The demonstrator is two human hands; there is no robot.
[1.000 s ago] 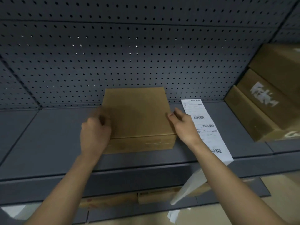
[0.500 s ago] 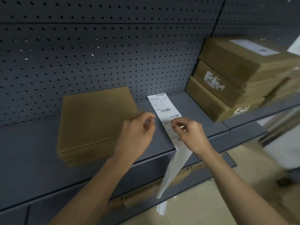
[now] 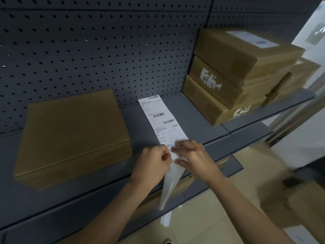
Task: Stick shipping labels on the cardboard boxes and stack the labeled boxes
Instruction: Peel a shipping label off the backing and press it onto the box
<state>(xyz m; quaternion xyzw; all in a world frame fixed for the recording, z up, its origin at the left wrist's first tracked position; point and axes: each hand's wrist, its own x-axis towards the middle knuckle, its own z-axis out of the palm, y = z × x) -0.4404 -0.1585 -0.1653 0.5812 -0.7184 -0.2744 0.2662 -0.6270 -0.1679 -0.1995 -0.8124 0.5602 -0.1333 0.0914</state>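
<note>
Starting at your left, the plain flat brown cardboard box (image 3: 70, 134) lies unlabelled on the dark grey metal shelf (image 3: 193, 113), probably set close for sticking. Your left hand (image 3: 154, 164), fingers curled, pinches the long white strip of barcoded shipping labels (image 3: 158, 117) at the shelf's front edge. Your right hand (image 3: 195, 159) pinches it too, likely to peel one label free. Far right stands the stack of brown cardboard boxes (image 3: 237, 76), its top one labelled.

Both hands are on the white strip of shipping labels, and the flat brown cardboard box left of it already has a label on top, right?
No: the head view shows the flat brown cardboard box bare on top. The left hand and right hand are on the white label strip.
</note>
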